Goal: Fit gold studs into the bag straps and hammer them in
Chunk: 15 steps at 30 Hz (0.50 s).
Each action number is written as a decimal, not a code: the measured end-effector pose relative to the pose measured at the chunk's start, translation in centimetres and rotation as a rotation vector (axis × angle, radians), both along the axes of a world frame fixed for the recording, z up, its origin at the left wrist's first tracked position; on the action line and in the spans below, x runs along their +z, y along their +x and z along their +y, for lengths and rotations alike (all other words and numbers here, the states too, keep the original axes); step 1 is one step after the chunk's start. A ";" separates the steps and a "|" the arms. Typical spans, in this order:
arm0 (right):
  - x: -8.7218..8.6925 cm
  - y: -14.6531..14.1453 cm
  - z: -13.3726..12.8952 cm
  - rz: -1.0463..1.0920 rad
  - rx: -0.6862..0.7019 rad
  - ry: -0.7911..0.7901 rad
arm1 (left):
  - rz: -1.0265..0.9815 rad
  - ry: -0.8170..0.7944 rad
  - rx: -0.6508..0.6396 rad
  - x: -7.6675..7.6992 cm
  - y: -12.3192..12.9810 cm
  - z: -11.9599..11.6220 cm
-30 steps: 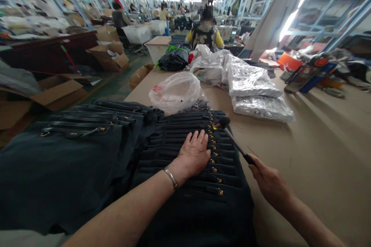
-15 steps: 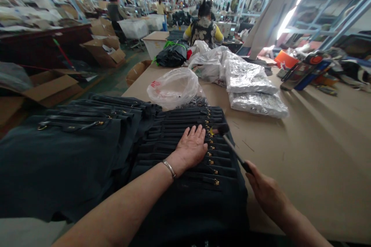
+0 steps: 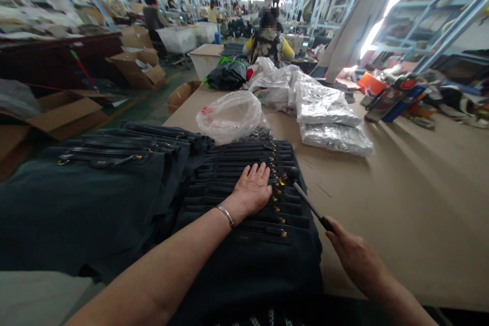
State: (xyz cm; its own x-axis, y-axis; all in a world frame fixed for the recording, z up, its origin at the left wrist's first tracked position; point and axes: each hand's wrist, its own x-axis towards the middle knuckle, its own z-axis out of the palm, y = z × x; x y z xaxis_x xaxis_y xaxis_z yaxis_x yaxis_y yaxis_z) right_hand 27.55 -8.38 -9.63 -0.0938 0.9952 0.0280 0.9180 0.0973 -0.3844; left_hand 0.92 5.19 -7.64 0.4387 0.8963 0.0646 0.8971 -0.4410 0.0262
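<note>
My left hand (image 3: 252, 189) lies flat, fingers stretched out, on a row of overlapping dark fabric pieces (image 3: 252, 260) with zippers. Gold zipper pulls (image 3: 283, 233) line up along their right side. My right hand (image 3: 351, 247) is wrapped round the black grip of a hammer (image 3: 307, 198). The hammer's dark head is over the zipper ends, just right of my left fingertips; whether it touches them I cannot tell. A second pile of dark zippered pieces (image 3: 95, 204) spreads out to the left.
Beyond the fabric lie a clear plastic bag (image 3: 229, 114) and silvery plastic-wrapped packs (image 3: 332, 122) on the tan table (image 3: 412, 214). Tools in a holder (image 3: 393, 99) stand at the right. Cardboard boxes (image 3: 64, 112) sit on the floor at left. A person (image 3: 269, 43) sits ahead.
The hammer head has shifted slightly down over the row of zipper pulls. My left hand stays pressed on the fabric, and the view has moved a little.
</note>
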 end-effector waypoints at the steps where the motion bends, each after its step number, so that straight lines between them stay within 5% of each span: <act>1: 0.2 0.0 -0.3 0.032 0.005 0.058 | -0.003 0.004 -0.003 0.0 0.0 0.0; 4: 0.2 0.0 -1.4 0.124 0.026 0.190 | -0.010 0.012 -0.005 0.0 0.0 -0.1; 9: -0.3 -0.1 -1.3 -0.034 -0.006 -0.014 | -0.014 0.003 0.001 -0.1 -0.1 -0.2; 15: 1.8 -0.1 -0.5 0.091 -0.053 0.129 | -0.028 -0.041 0.039 0.9 -0.1 1.6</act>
